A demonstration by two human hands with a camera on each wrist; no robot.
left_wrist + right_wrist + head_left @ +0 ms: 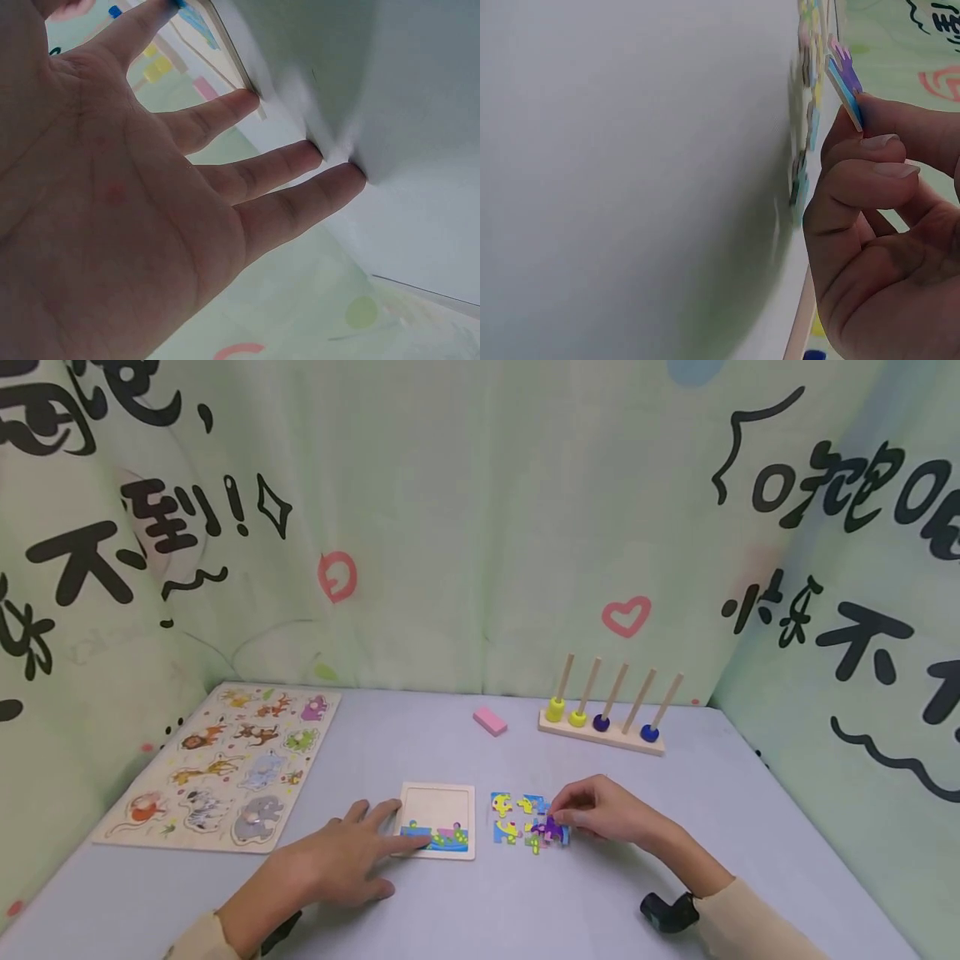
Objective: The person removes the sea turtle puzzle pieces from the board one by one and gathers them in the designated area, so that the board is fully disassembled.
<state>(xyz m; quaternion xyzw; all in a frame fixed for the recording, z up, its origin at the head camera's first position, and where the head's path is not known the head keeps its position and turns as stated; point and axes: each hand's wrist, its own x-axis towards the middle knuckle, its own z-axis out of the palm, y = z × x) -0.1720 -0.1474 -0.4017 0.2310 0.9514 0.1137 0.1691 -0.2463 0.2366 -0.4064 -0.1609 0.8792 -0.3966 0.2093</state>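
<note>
A small square wooden puzzle tray (437, 804) lies on the table, its lower part filled with blue, green and pink puzzle pieces (450, 838). My left hand (337, 858) is spread over the tray's left side, thumb reaching across the pieces and index finger at the frame's edge. In the left wrist view, the other fingertips (346, 177) touch the table. Between thumb and fingers, my right hand (609, 810) pinches a purple and blue puzzle piece (849, 81), tilted and raised off the table. Several loose puzzle pieces (504, 832) lie just beside that hand, right of the tray.
A large animal puzzle board (247, 768) occupies the left of the table. Toward the back are a pink block (491, 721) and a wooden peg stand (600, 739) with yellow and blue beads. Printed curtains (480, 527) border the table at the back and sides.
</note>
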